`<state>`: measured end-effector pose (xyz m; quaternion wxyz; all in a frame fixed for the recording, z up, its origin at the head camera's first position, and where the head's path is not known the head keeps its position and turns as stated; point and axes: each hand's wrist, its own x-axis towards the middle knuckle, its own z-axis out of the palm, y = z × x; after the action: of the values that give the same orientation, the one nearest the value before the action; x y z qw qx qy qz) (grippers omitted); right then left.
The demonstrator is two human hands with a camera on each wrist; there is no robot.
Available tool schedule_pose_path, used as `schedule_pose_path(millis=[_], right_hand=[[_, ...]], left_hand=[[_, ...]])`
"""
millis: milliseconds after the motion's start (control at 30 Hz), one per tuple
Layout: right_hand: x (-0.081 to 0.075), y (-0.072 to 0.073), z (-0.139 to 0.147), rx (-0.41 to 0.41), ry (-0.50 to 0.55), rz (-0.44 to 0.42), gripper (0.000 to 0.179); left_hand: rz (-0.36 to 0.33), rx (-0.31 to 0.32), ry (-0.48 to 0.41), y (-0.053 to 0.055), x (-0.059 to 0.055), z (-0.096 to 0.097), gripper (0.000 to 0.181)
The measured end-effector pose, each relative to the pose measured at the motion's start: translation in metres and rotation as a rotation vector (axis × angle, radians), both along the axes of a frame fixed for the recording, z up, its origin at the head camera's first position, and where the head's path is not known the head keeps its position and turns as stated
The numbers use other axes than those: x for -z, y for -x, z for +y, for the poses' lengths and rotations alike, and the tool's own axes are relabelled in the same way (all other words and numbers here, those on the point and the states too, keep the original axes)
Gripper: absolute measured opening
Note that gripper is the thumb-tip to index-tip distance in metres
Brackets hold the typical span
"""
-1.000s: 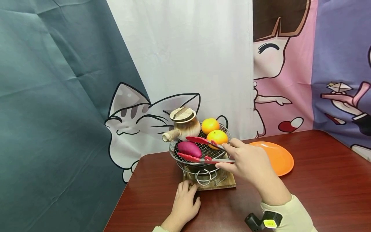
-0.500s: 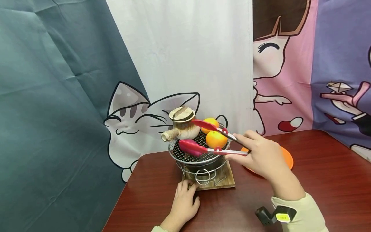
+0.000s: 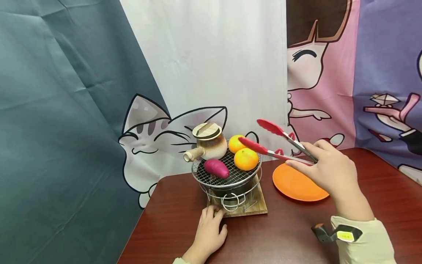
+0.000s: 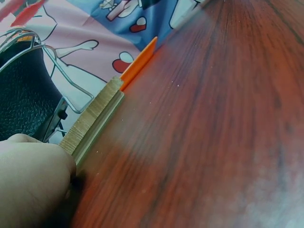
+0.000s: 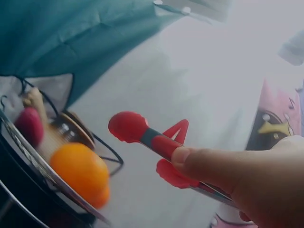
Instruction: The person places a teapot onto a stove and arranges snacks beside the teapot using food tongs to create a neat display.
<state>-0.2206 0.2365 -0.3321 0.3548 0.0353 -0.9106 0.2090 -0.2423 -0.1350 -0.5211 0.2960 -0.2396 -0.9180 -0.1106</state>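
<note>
My right hand (image 3: 333, 170) holds red-tipped tongs (image 3: 280, 156) in the air above the orange plate (image 3: 296, 185). The tongs' arms are spread, with nothing between their tips; in the right wrist view the thumb lies along the tongs (image 5: 161, 145). My left hand (image 3: 208, 234) rests its fingers on the front left corner of the wooden board (image 3: 254, 209) under a small round grill (image 3: 230, 183). In the left wrist view that hand (image 4: 35, 183) touches the board's edge (image 4: 95, 114). A purple sweet potato (image 3: 216, 168) and two oranges (image 3: 246, 159) lie on the grill mesh.
A clay pot (image 3: 211, 145) with a wooden lid and side handle stands at the grill's back left, handle pointing left. Behind the dark red table (image 3: 280, 231) hangs a cartoon-printed cloth (image 3: 214, 55).
My right hand has lifted the tongs away from the sweet potato, up and to the right. The sweet potato stays on the mesh, slightly shifted. My left hand has not moved.
</note>
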Motion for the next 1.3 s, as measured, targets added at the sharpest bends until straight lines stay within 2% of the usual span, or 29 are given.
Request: schedule_pose_path(millis=[333, 567, 800, 1067, 1300], right_hand=[[0.022, 0.016, 0.057, 0.1, 0.032, -0.253, 0.084], [0.039, 0.015, 0.088, 0.161, 0.065, -0.293, 0.081], [0.064, 0.019, 0.121, 0.214, 0.046, -0.35, 0.091], [0.097, 0.031, 0.155, 0.254, 0.015, -0.43, 0.094], [0.12, 0.039, 0.177, 0.291, 0.005, -0.51, 0.096]], left_hand=[[0.013, 0.004, -0.005, 0.001, 0.002, 0.0, 0.043], [0.007, 0.004, 0.004, 0.001, 0.003, -0.002, 0.042], [-0.02, 0.0, -0.004, -0.002, 0.0, -0.002, 0.041], [-0.006, 0.001, -0.008, -0.002, 0.001, -0.002, 0.041], [-0.01, -0.002, -0.002, 0.001, 0.002, -0.001, 0.041]])
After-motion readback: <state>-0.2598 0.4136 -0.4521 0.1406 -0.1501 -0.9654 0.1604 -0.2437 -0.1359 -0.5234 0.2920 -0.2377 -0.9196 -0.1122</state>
